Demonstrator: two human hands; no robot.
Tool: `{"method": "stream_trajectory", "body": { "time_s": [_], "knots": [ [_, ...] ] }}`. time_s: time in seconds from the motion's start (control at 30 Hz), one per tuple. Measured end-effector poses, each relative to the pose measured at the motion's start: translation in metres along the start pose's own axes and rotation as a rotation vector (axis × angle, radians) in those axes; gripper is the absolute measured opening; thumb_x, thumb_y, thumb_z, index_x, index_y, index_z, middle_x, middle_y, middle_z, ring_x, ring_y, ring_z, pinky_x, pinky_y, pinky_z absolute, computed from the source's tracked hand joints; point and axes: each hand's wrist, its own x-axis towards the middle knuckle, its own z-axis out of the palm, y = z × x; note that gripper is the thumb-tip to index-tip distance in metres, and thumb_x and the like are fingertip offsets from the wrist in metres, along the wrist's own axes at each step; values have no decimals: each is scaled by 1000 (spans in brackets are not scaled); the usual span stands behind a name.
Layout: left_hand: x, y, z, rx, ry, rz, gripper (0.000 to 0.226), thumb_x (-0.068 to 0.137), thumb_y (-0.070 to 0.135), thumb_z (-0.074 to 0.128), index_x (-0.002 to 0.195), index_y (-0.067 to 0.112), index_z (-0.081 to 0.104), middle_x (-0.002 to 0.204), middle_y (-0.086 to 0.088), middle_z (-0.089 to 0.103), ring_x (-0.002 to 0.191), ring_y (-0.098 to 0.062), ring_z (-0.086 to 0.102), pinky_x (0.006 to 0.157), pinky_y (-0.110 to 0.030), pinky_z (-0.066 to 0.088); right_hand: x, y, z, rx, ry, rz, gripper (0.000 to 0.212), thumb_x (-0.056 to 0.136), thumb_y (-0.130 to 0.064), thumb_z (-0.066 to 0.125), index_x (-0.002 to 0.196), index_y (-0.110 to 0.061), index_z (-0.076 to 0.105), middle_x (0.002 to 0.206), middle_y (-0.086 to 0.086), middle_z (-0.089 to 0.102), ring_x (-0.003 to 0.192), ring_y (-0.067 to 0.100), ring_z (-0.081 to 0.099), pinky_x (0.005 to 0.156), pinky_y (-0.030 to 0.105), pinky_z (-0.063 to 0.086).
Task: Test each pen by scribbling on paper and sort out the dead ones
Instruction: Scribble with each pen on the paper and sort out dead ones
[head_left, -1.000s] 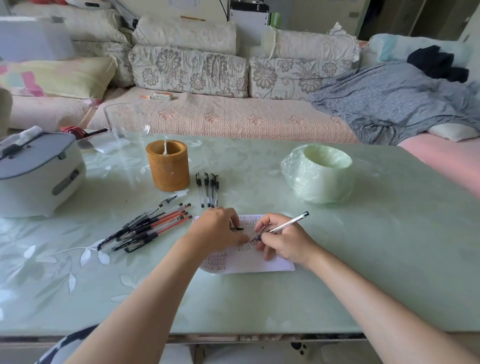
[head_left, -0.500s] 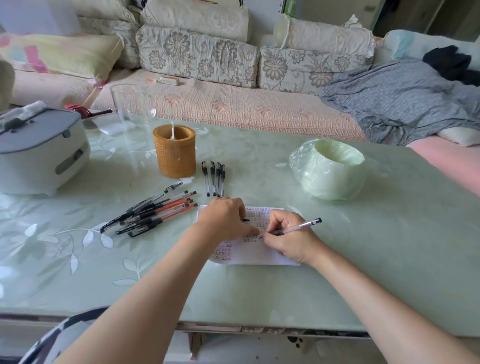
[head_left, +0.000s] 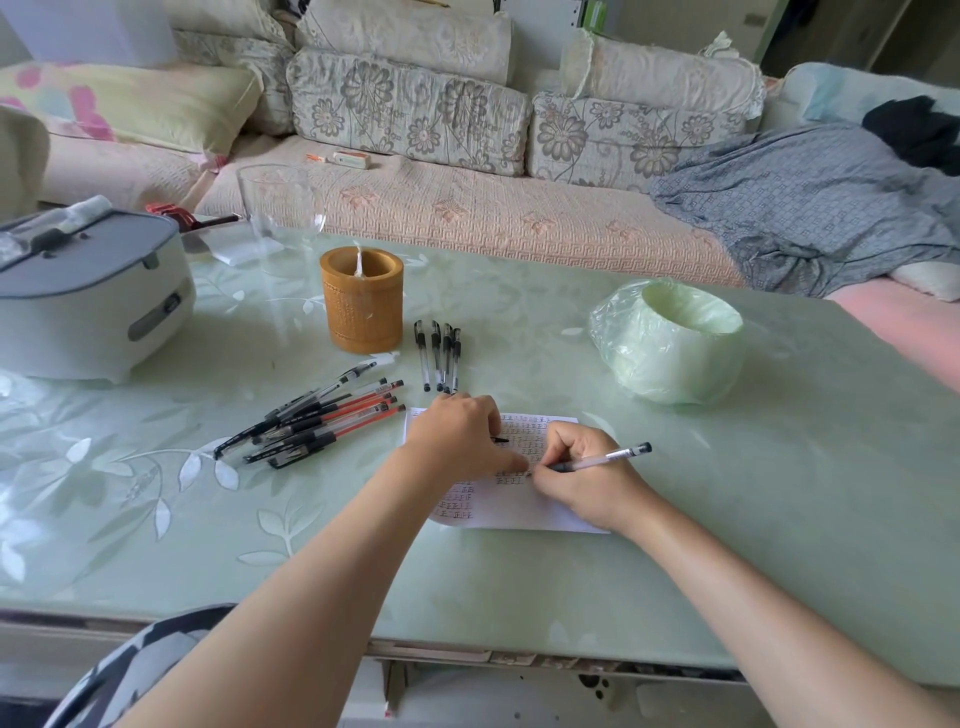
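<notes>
My right grip (head_left: 582, 478) pinches the pen (head_left: 602, 460), tip down on the paper (head_left: 524, 514), three o'clock of the pen pile (head_left: 322, 421). My left grip (head_left: 457, 436), curled round what looks like a cap (head_left: 501, 440), pins it flat. I'd press lightly, stroke steadily.

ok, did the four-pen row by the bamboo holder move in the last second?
No. The four-pen row still lies just right of the bamboo holder, with the same gap and angle. Only the camera shifted.
</notes>
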Motion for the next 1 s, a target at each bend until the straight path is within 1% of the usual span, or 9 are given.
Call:
{"method": "stream_trajectory", "body": {
  "time_s": [0.1, 0.2, 0.3, 0.4, 0.5, 0.67, 0.83, 0.9, 1.0],
  "knots": [
    [0, 0, -1, 0, -2, -1, 52, 63, 63, 77, 98, 28, 60, 94, 6, 54, 104, -17, 47, 78, -28, 41, 0, 1, 1, -17, 1, -10, 24, 71, -3, 65, 59, -13, 46, 54, -14, 42, 53, 6, 35, 50, 21, 27],
    [-1, 0, -1, 0, -3, 2, 52, 63, 64, 76, 98, 28, 60, 94, 6, 54, 104, -17, 47, 78, -28, 40, 1, 2, 1, -62, -9, -6, 22, 68, -10, 64, 58, -17, 46, 54, -14, 42, 53, 6, 37, 52, 23, 28],
    [-1, -1, -1, 0, -7, -4, 51, 63, 64, 76, 96, 29, 60, 95, 6, 55, 103, -17, 48, 80, -29, 43, 1, 2, 1, -69, -7, 0, 20, 64, -13, 63, 59, -13, 44, 55, -13, 40, 54, 7, 35, 53, 26, 26],
    [-1, -1, -1, -1, -10, -11, 51, 62, 64, 75, 96, 30, 59, 97, 6, 57, 104, -17, 47, 82, -30, 44, 1, 3, 1, -56, 1, -11, 20, 65, -11, 63, 60, -9, 44, 56, -9, 40, 55, 8, 35, 53, 27, 26],
    [-1, 0, -2, -2, -18, -8, 51, 63, 64, 76, 98, 29, 60, 98, 5, 56, 104, -17, 47, 82, -30, 44, -1, 4, 1, -50, -1, -23, 22, 68, -4, 64, 60, -10, 45, 56, -11, 41, 54, 7, 35, 52, 23, 27],
    [-1, -1, 0, -3, -16, -11, 52, 61, 65, 76, 97, 30, 60, 99, 5, 58, 106, -17, 47, 86, -33, 47, 0, 3, 1, -62, -38, -9, 16, 65, -10, 61, 61, -7, 46, 57, -9, 41, 55, 8, 35, 53, 25, 27],
    [-1, -1, -1, 2, -21, -4, 53, 62, 65, 75, 97, 29, 59, 97, 5, 57, 105, -17, 47, 83, -32, 46, -1, 2, 1, -29, -20, -22, 17, 65, -8, 61, 61, -4, 45, 57, -7, 41, 54, 8, 35, 51, 22, 26],
    [0, -1, -2, 3, -24, -3, 53, 62, 65, 75, 97, 29, 60, 97, 5, 56, 105, -18, 47, 85, -32, 47, -1, 2, 2, -39, -13, -20, 17, 64, -8, 60, 61, -4, 44, 57, -6, 40, 55, 9, 34, 52, 24, 25],
    [0, -1, -1, 6, -28, -13, 53, 62, 66, 75, 98, 30, 60, 98, 6, 56, 106, -17, 47, 86, -33, 47, -1, 3, 2, -39, -14, -2, 18, 65, -7, 60, 63, -2, 43, 60, -1, 39, 57, 11, 34, 53, 28, 24]
  ]
}}
